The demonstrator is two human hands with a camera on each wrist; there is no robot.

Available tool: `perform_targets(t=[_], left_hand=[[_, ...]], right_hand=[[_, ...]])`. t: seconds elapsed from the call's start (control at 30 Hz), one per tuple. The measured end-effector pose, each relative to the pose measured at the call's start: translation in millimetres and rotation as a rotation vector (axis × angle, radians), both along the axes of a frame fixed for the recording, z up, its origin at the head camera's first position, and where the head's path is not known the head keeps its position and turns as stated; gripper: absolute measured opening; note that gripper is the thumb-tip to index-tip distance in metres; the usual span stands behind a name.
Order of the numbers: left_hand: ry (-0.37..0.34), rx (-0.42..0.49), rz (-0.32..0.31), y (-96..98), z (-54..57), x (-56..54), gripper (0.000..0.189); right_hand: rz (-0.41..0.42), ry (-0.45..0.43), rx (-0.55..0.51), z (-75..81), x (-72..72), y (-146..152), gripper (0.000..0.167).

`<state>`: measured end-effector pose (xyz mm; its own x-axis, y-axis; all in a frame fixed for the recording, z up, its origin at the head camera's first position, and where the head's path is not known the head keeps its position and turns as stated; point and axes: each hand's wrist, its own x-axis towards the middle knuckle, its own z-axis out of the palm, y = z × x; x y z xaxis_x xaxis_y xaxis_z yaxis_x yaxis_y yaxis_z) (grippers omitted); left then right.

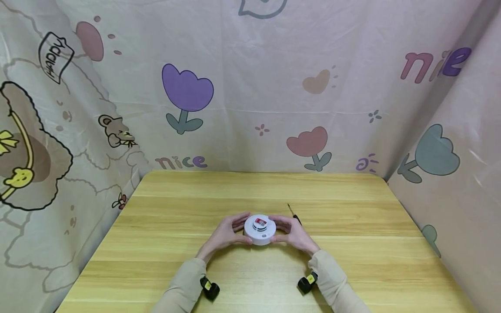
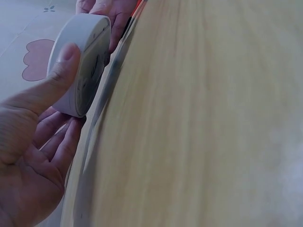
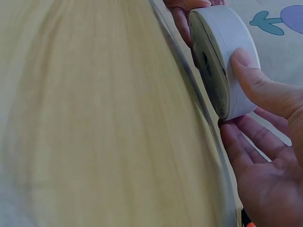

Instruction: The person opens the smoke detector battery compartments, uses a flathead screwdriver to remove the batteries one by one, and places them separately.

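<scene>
A round white smoke detector (image 1: 259, 237) with a red label on its raised centre is held between both hands over the middle of the table. My left hand (image 1: 228, 233) grips its left side, thumb at the near edge and fingers curled round toward the far side. On the opposite side my right hand (image 1: 292, 233) grips it the same way. In the left wrist view the underside of the smoke detector (image 2: 92, 66) faces the tabletop, lifted off it. The right wrist view shows a seam along the side wall of the smoke detector (image 3: 232, 52).
Just beyond my right hand lies a small screwdriver (image 1: 294, 214) with a dark handle, its thin shaft pointing away. The wooden table (image 1: 176, 213) runs back to a printed cloth (image 1: 242, 87), which also hangs at both sides.
</scene>
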<state>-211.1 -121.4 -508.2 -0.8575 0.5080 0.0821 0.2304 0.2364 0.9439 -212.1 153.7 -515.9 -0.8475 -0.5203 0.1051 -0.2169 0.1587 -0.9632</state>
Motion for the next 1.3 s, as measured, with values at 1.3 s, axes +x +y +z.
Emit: perform_targets(t=[1.3], left_hand=[[-0.016, 0.123, -0.025, -4.3, -2.5, 0.6, 0.069]], right_hand=[[0.016, -0.038, -0.065, -2.3, 3.5, 4.2, 0.058]])
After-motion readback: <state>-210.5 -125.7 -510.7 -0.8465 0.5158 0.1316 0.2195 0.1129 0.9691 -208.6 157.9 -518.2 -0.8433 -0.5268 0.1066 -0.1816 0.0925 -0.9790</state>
